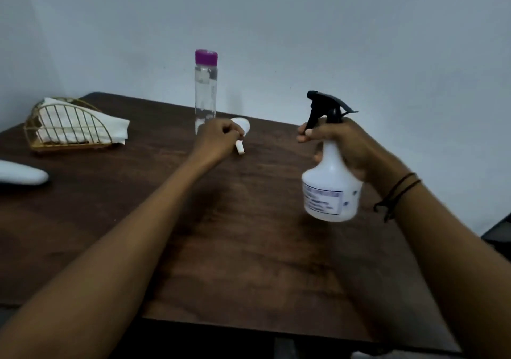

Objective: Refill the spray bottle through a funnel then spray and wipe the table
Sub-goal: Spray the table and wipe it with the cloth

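My right hand (348, 148) grips the neck of a white spray bottle (331, 187) with a black trigger head, holding it lifted above the right side of the dark wooden table (235, 234). My left hand (217, 140) is closed on a white funnel (242, 130) that lies on its side on the table, its spout pointing toward me. Just behind the funnel stands a tall clear water bottle (205, 93) with a purple cap, closed and upright.
A gold wire holder (66, 126) with white cloths or napkins sits at the table's back left. A white rounded object (22, 175) lies at the left edge. A pale wall stands right behind the table. A dark object (497, 231) shows at far right.
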### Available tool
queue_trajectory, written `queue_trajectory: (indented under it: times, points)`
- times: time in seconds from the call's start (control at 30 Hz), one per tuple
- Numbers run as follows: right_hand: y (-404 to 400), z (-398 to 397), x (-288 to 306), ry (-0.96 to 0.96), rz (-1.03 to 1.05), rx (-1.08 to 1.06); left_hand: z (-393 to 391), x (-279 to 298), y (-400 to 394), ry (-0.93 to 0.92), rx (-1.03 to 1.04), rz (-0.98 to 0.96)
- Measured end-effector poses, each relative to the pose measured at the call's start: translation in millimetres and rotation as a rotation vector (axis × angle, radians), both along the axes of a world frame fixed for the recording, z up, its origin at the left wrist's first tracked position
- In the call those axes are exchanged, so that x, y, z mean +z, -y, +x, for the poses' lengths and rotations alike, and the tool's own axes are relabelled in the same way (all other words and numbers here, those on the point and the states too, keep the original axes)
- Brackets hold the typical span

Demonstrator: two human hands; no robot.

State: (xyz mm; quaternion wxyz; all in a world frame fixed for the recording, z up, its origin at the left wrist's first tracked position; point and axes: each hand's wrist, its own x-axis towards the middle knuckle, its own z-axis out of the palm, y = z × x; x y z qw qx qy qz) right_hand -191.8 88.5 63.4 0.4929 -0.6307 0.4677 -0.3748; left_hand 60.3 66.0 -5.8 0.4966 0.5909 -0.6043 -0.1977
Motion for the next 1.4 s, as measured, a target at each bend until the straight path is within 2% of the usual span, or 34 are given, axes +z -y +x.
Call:
queue_trajectory:
  times: [0.1,0.23,0.4,0.6,0.73,0.9,1.2,1.4]
  points:
    - [-23.7,-18.4,7.3,-0.144,0.218,0.177,5.3,-9.8,-4.2,0.000,0.019,0.044]
    - [-47.9,-33.7,-2.1,-0.485,0.364,0.307,5.8,-10.6,-3.7,0.072,0.067,0.001]
    - [-64.7,-32.4,-2.9,-0.565,0.482,0.241,11.9,-12.7,-2.4,0.095,0.105,-0.051]
    - [-68.6,-21.0,-2.9,-0.708,0.491,0.164,14.9,-16.8,-1.2,0.140,0.146,-0.044]
    - [-66.7,-21.2,7.0,-0.704,0.504,0.230,15.7,-15.6,-2.5,0.131,0.154,-0.038]
    - [-59.5,-25.6,9.6,-0.672,0.321,0.179,10.1,-15.9,-2.2,0.145,0.150,-0.027]
    - [-26.0,-31.1,4.7,-0.276,-0.147,-0.107,2.0,-22.7,-1.3,0.233,0.137,-0.022]
    - [4.4,-29.2,-14.5,-0.086,-0.260,-0.285,-5.9,-28.7,-0.8,0.218,0.079,-0.074]
